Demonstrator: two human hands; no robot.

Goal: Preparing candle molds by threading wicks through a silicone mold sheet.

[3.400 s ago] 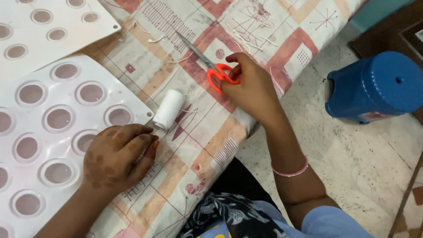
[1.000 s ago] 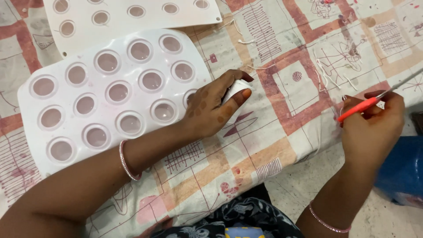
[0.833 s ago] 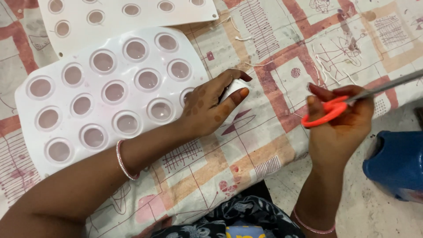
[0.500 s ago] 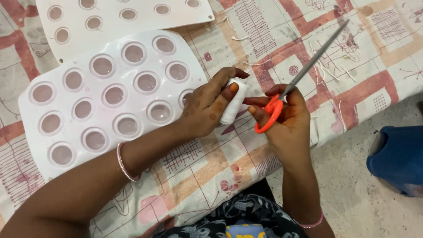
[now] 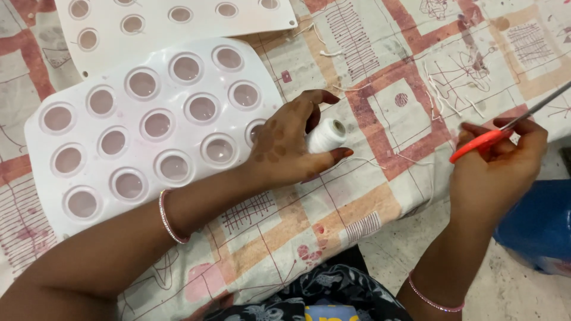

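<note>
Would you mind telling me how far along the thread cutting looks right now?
Done: short white thread pieces lie on the patterned cloth. In hand: the left hand holds the white spool; the right hand holds orange-handled scissors. Left: the moulds show no thread in their cups.

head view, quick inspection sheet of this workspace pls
surface: patterned cloth in cream, red and tan, spread over the work area.
job's things: white thread spool lying on its side; orange-handled scissors, blades pointing up right.
clutter: two white moulded trays with round wells, near tray and far tray; short white thread scraps on the cloth.
hands: left hand cupped around the spool; right hand gripping the scissors.
cables: nothing seen.
surroundings: blue plastic stool on a speckled floor.
</note>
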